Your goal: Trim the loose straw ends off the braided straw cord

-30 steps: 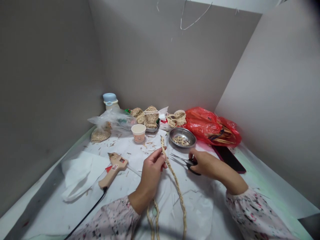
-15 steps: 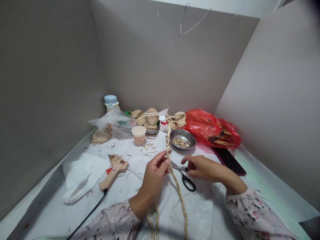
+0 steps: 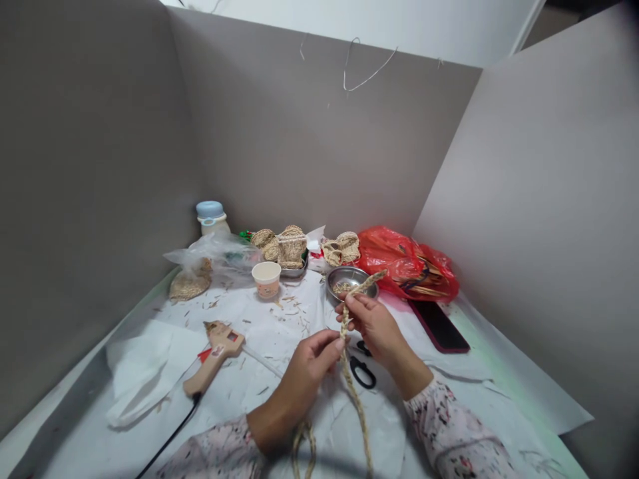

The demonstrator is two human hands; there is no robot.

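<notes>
A braided straw cord (image 3: pixel 355 392) runs up from the near edge of the table through both hands. My left hand (image 3: pixel 313 362) pinches it between thumb and fingers. Just above, my right hand (image 3: pixel 372 326) also grips the braid, and its free end sticks out to the upper right, in front of a steel bowl (image 3: pixel 337 276) of straw bits. Black-handled scissors (image 3: pixel 363 372) lie beneath the hands, their blades hidden. Below my left wrist hangs a loop of the same cord (image 3: pixel 311 446).
At left lies a glue gun (image 3: pixel 214 359) with its black cable. A paper cup (image 3: pixel 266 279), woven straw pieces (image 3: pixel 291 245), a clear bag (image 3: pixel 219 249) and a lidded bottle (image 3: pixel 211 216) stand behind. To the right are a red plastic bag (image 3: pixel 394 259) and a phone (image 3: pixel 440 326).
My right hand has moved left from beside the scissors and taken hold of the braid. The braid's upper end now bends to the right. The camera view has shifted slightly.
</notes>
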